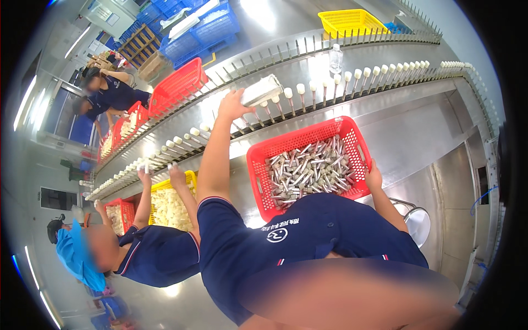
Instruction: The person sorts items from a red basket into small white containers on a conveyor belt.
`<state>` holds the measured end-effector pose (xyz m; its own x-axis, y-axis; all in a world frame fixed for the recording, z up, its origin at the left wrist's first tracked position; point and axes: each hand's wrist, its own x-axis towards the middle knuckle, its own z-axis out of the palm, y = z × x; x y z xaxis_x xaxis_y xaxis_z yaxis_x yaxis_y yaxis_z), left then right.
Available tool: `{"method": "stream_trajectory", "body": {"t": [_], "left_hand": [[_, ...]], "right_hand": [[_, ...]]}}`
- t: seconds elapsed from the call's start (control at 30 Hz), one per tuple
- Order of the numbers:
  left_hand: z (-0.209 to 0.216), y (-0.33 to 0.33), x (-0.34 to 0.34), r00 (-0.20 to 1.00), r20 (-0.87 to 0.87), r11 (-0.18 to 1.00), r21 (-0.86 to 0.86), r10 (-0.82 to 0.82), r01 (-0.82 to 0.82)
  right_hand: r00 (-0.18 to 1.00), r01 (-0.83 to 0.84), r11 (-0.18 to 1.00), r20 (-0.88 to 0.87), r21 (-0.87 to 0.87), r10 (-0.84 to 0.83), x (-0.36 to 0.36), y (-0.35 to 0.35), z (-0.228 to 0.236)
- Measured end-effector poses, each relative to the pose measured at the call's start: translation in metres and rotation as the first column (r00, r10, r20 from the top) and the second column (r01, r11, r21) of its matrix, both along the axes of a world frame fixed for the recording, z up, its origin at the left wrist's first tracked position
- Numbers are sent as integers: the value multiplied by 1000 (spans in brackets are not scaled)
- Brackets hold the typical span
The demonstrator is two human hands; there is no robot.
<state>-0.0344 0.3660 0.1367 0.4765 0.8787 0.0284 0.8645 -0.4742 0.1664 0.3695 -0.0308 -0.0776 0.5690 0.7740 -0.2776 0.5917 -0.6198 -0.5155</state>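
Note:
My left hand reaches out over the row of upright pins and is closed on the near-left end of a whitish, oblong wrapped bundle. What the bundle is made of I cannot make out. My right hand grips the right rim of a red perforated basket in front of me. Inside it lies a heap of small silvery metal tube-like parts. White-capped pins stand in a line along the conveyor, just beyond the basket; some pins near my left hand look bare.
A co-worker on my left handles pins over a yellow basket of whitish pieces. A clear bottle stands between the two pin rows. Across the line are a yellow basket, red baskets and blue crates. A white round container is at right.

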Motion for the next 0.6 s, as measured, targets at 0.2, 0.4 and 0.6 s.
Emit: {"method": "stream_trajectory", "body": {"t": [0.2,0.4,0.6], "left_hand": [[53,2,0,998,57,995,97,-19,14],[73,2,-4,994,109,990,136,27,-42],[62,-2,2,991,126,979,202,-44,18]], "right_hand": [[1000,24,999,-3,-32,-24,-6,2,4],[1000,-1,1000,-2,31,1,4,-1,-4],[1000,12,1000,13,-27,-12,2,3,6]]}}
